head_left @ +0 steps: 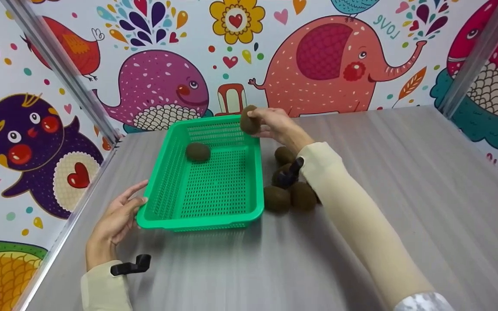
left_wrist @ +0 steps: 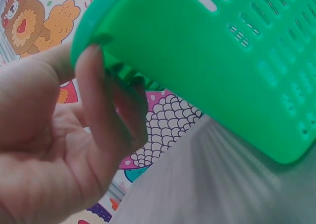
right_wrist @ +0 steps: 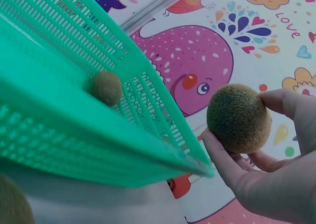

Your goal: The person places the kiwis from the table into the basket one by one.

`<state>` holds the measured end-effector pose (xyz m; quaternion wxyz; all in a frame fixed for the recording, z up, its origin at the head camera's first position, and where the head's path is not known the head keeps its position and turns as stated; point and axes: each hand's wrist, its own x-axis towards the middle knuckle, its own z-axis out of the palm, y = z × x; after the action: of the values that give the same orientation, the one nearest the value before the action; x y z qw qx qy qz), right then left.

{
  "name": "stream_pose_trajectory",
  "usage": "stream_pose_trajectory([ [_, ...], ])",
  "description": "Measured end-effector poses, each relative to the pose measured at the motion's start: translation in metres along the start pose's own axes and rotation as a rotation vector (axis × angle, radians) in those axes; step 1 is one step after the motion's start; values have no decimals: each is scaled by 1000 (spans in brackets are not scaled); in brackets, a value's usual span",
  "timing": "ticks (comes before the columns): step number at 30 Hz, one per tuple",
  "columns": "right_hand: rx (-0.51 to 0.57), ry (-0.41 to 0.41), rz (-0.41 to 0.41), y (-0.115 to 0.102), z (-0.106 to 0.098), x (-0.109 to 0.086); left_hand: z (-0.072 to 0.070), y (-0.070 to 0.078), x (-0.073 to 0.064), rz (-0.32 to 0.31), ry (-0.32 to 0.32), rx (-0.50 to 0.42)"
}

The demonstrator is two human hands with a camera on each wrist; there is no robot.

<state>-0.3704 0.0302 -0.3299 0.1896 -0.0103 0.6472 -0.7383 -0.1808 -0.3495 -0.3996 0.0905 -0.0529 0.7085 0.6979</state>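
1. Wallpaper (head_left: 231,65) printed with bright cartoon animals runs behind everything, a purple bird (head_left: 37,151) with a heart on its belly at the far left.
2. Next comes the person's left hand (head_left: 117,218), in a beige sleeve (head_left: 102,287) with a black mount (head_left: 132,265) at the wrist; its thumb and fingers are clamped on a basket's near left corner.
3. That rectangular green plastic basket (head_left: 201,222), with slotted walls and floor, sits on a grey wood-grain desk (head_left: 404,151).
4. One brown, fuzzy oval kiwi (head_left: 198,152) lies inside it, near the far left corner.
5. A second brown kiwi (head_left: 249,121) is raised at the basket's far right corner, pinched between the thumb and fingers of the right hand (head_left: 277,123); whether it is over the rim or just outside, I cannot tell.
6. Beside the basket's right wall, at least four loose brown kiwis (head_left: 277,199) cluster on the desk, partly hidden by the right wrist's black mount (head_left: 292,170).
7. Rightmost, a long beige sleeve (head_left: 361,216) reaches across the desk.
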Motion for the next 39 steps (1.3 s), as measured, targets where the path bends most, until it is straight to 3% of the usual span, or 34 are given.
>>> stream_pose_trajectory([
  [9,17,-50,17,8,29,4,2,2,0,1,-16,-31],
  [16,42,-12,85,16,45,10,2,2,1,6,-11,-19],
  [26,53,5,98,26,60,14,1,1,0,-5,0,-14],
  [39,34,35,210,39,84,21,2,0,-2,17,8,-19],
])
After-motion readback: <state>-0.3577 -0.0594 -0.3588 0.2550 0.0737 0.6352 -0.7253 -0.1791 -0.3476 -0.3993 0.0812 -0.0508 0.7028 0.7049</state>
